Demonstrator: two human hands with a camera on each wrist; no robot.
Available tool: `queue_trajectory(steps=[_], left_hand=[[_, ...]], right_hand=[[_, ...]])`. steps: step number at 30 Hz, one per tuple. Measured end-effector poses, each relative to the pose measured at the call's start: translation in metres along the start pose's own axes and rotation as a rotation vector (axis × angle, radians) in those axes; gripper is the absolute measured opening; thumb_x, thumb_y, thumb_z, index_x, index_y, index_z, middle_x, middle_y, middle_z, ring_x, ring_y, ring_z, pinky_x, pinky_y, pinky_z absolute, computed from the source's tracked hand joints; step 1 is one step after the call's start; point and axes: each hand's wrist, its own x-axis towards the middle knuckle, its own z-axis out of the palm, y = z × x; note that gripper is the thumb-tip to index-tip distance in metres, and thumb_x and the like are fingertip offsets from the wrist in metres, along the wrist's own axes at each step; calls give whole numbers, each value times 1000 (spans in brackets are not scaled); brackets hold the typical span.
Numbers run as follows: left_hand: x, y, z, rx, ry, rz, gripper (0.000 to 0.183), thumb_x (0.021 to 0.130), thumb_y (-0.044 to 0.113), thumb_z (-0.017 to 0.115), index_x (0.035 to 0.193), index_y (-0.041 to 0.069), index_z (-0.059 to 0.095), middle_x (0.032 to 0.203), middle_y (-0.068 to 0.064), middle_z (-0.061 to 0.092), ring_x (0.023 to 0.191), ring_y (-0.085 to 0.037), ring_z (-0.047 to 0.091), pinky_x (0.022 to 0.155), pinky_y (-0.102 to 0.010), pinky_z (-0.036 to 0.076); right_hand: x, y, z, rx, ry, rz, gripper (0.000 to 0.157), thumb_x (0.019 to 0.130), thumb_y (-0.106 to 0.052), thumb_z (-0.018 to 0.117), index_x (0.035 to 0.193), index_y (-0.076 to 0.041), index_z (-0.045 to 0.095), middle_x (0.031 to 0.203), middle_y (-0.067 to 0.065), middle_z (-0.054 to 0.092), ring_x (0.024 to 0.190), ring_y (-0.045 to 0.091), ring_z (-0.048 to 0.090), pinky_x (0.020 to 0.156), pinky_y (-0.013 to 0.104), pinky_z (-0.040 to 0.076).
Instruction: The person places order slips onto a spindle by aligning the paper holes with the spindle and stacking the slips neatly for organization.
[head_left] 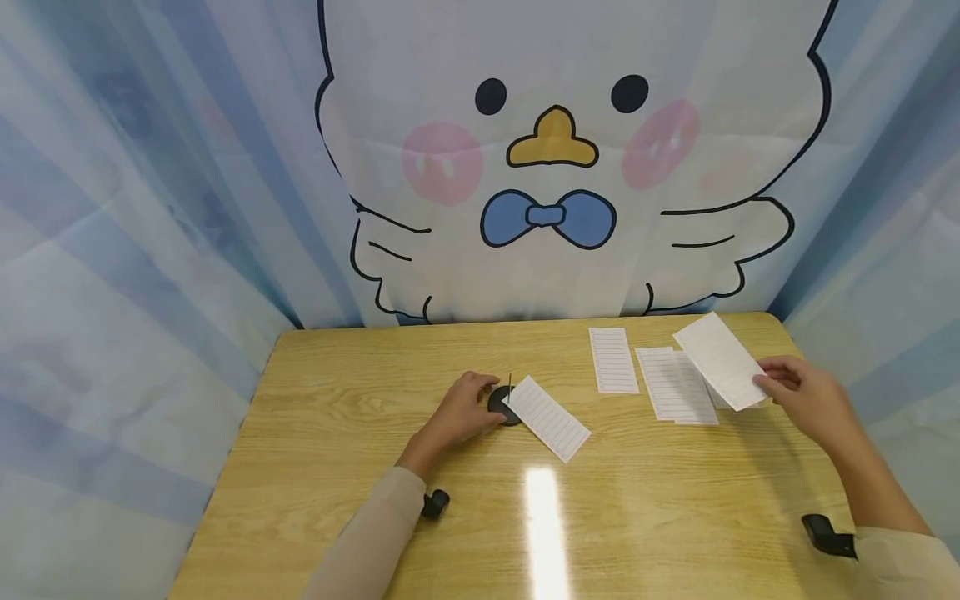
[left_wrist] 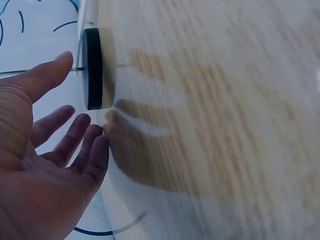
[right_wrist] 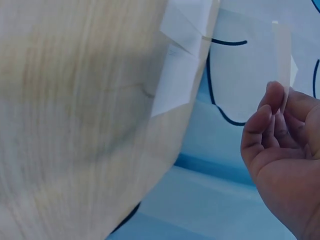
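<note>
My left hand rests around a paper spike with a black round base, thumb at its near edge and fingers behind. In the left wrist view the fingers are loosely bent beside the base, and a thin rod stands out from it. A lined paper slip lies slanted to the right, one corner overlapping the base. At the right, my right hand pinches a white paper slip between thumb and fingers, raised over other slips. The right wrist view shows this slip nearly edge-on.
Overlapping lined slips lie under the raised one, and a separate slip lies near the back edge. The wooden table meets a curtain with a cartoon print behind it. Light glares on the table's front middle.
</note>
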Motion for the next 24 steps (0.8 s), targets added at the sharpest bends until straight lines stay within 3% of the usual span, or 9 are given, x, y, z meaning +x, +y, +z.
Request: queue_trajectory(steps=[12,24], left_hand=[[-5,9,-30,-140,55,29,62,94,27,78,149,9,54,131,-13,60,108,-27,59,86,-42,54],[-6,39,-66,-104,193,160,47,100,26,70,143,8,59,130,-15,64,111,-31,64,93,-46,56]], right_hand=[[10,-41,-17,-8,-1,-75,35,106,-27,61,126,2,63,106,18,68,75,-9,55,60,19,49],[21,-71,-19,53,-37,-149,32,104,-22,65,124,3,65,108,19,69,80,-9,61,66,14,52]])
